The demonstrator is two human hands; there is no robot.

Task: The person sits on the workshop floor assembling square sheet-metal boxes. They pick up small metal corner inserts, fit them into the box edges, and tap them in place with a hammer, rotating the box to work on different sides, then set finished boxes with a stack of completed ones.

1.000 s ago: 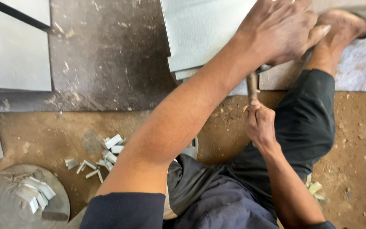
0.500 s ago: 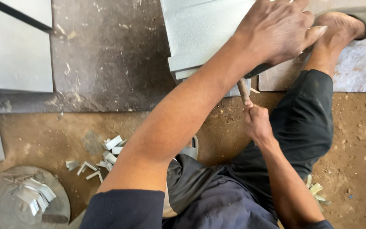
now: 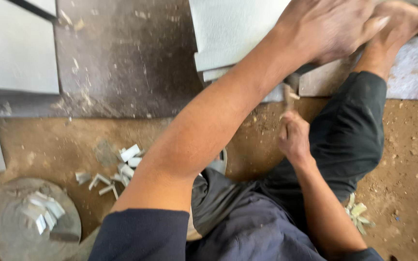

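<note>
My left hand reaches across to the top right, blurred, over the edge of a stack of pale flat sheets. Whether it grips anything I cannot tell. Just below it my right hand is closed around the lower end of a short pale stick-like piece that stands upright. The stick's top end meets something dark under my left hand. My bare foot rests beside the left hand, with my dark trouser leg bent under it.
Small pale offcuts lie scattered on the brown dirt floor. A round grey dish at the bottom left holds more of them. Pale slabs lie at the left, a dark slab between them and the stack. More scraps sit by my right knee.
My right hand with the stick has shifted slightly up and left, then steadied. My left hand has become blurred, moving a little over the stack's edge.
</note>
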